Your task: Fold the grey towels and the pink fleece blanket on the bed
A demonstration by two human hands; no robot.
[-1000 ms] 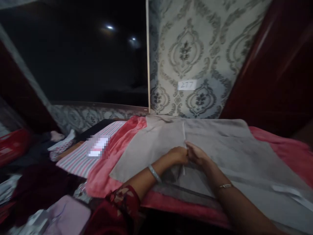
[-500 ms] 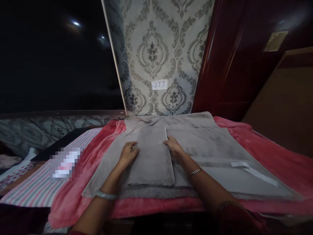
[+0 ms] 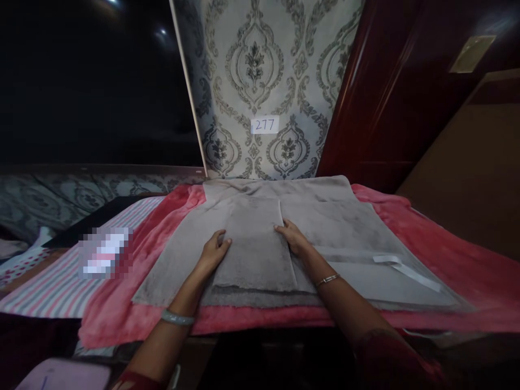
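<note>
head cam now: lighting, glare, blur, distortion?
Head view: dim overall, upper left nearly black apart from two small light glints; the grey cloth and both hands, left hand and right hand, are sharp; wide-angle bending tilts the walls; a pixelated patch masks something on the striped fabric.

A single head-worn camera looks forward and down from the person's own standpoint, close over the near edge of the bench (image 3: pixel 260 319). It faces the patterned wall (image 3: pixel 260 81) straight ahead, where a small label (image 3: pixel 265 125) sits near frame centre. Both forearms enter from the bottom edge. The wide lens bends the dark window (image 3: pixel 89 86) at left and the red-brown door (image 3: pixel 390 92) at right outward.
</note>
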